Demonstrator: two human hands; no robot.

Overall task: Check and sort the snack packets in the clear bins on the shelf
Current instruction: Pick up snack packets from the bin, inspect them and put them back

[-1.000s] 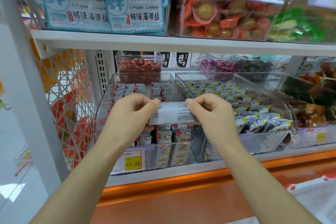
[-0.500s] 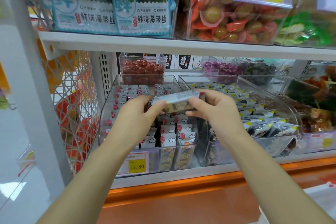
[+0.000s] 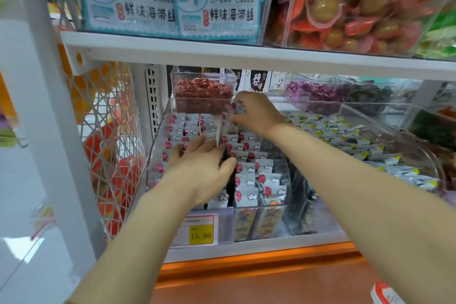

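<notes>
My right hand [image 3: 256, 113] is hiding most of the packet [image 3: 237, 108] I'm pinching; its print is blurring. Below the grip, my left hand [image 3: 199, 168] is covering some packets [image 3: 246, 181], and a red-white thing [image 3: 385, 294] is getting cropped.

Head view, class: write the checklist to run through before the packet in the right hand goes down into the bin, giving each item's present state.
1. The right-hand grip pinches the packet: ok.
2. The left-hand grip presses on the packet rows: ok.
3. Packet's white, red-marked look matches the rows in the clear bin: ok.
4. Slot open in the rows under the packet: cannot tell.
5. Packet's print readable: not ok, blurred.
</notes>
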